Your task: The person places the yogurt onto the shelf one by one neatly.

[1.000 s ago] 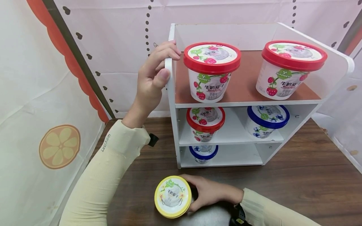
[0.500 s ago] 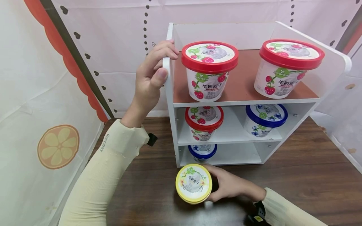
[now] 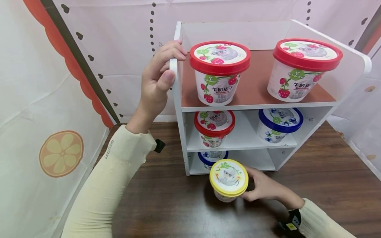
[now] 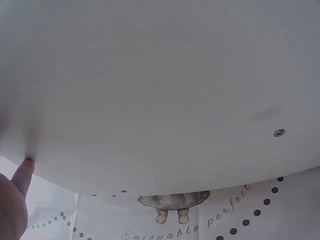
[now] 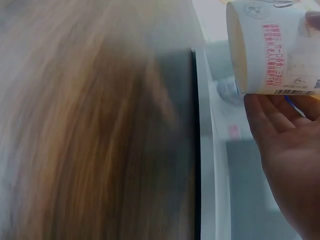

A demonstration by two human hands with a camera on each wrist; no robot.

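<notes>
My left hand [image 3: 157, 74] grips the upper left side panel [image 3: 177, 89] of a white shelf unit, fingers over its edge and thumb at its front. In the left wrist view that panel [image 4: 160, 90] fills most of the picture. Low in front of the shelf, my right hand [image 3: 263, 185] holds a paper ice cream tub [image 3: 228, 178] with a yellow lid by its right side. Above the tabletop, the tub leans slightly and overlaps a blue-lidded tub [image 3: 205, 158] on the bottom shelf. The right wrist view shows the held tub's printed side [image 5: 277, 55] and base.
Two large red-lidded tubs [image 3: 219, 74] [image 3: 303, 71] stand on the brown top shelf. On the middle shelf are a small red-lidded tub [image 3: 214, 129] and a blue-lidded one [image 3: 279, 124]. A dark wooden table [image 3: 166, 211] lies underneath; a patterned white cloth [image 3: 125, 33] hangs behind.
My right hand has carried the yellow-lidded tub rightward and forward, from the front of the table to just before the bottom shelf. The left hand keeps its hold on the panel.
</notes>
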